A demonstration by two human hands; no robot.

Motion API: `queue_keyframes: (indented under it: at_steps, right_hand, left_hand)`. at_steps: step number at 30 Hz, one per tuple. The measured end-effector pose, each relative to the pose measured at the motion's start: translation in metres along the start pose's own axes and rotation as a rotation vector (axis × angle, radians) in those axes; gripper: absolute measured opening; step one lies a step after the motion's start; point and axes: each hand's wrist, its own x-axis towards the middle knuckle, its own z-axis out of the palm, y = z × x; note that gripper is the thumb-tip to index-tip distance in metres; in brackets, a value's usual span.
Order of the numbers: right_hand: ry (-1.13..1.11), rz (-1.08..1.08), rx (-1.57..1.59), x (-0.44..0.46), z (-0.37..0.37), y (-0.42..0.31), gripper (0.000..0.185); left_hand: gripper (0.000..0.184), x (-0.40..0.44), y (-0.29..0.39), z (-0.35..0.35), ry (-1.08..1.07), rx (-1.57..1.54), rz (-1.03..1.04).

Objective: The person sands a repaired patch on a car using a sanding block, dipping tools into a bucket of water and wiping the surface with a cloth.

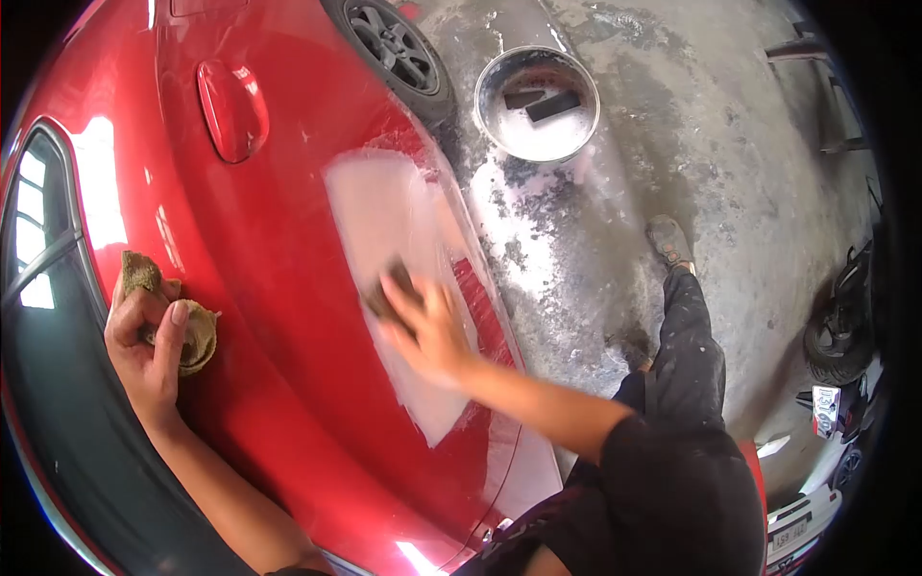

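A red car's side panel (279, 288) fills the left and middle of the head view. Its lower part carries a large pale filler patch (360, 206) with rough, dusty edges. My right hand (434, 331), a little blurred, presses a dark sanding block (389, 298) against the patch, and part of the block is hidden by the fingers. Near the side window, my left hand (144, 336) is closed around a crumpled olive rag (199, 336), some of which sticks out above the fingers. That hand rests by the red bodywork.
On the stained concrete floor (740, 163) stands a round basin (589, 134) of whitish liquid with two dark blocks in it. A car wheel (394, 48) is left of it. My shoe (669, 240) is below. A motorcycle tyre (834, 346) and another vehicle (812, 518) are at right.
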Motion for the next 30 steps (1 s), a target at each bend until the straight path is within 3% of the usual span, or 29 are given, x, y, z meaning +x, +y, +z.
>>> queue_keyframes:
  at_steps: [2,5,7,10,13,16,17,22,27,30]
  right_hand:
    - [0.089,0.026,0.052,0.127,0.016,0.01,0.064]
    - [0.077,-0.002,0.024,0.106,0.01,0.012,0.064]
    - [0.023,-0.071,0.002,0.02,-0.007,0.0,0.064]
    - [-0.038,-0.034,0.044,-0.027,-0.02,-0.011,0.064]
    - [-0.014,0.073,0.115,0.092,-0.003,-0.002,0.059]
    - [0.048,0.043,0.025,0.14,0.002,0.007,0.058]
    - [-0.043,0.075,0.111,0.123,-0.007,0.007,0.06]
    - [-0.035,-0.033,0.03,-0.026,-0.018,-0.006,0.068]
    - [0.088,0.085,0.007,0.15,0.006,-0.003,0.061]
    - [-0.102,0.182,0.108,0.1,-0.016,-0.011,0.063]
  left_hand:
    - [0.029,-0.002,-0.002,0.0,-0.001,0.007,-0.01]
    - [0.029,0.0,-0.001,0.0,-0.01,0.021,0.003]
    - [0.028,-0.001,-0.007,-0.002,-0.026,0.0,-0.003]
    - [0.028,0.001,0.0,0.001,0.0,-0.014,0.005]
    - [0.028,-0.001,-0.006,-0.004,-0.047,0.009,0.01]
    - [0.027,0.0,-0.004,-0.002,-0.01,0.025,0.004]
    - [0.027,-0.001,-0.003,-0.003,-0.019,0.032,-0.004]
    - [0.028,-0.001,-0.002,-0.001,-0.007,0.009,-0.024]
    - [0.029,-0.003,-0.012,-0.006,-0.045,0.017,0.007]
    - [0.028,-0.003,-0.013,-0.004,-0.04,-0.008,0.026]
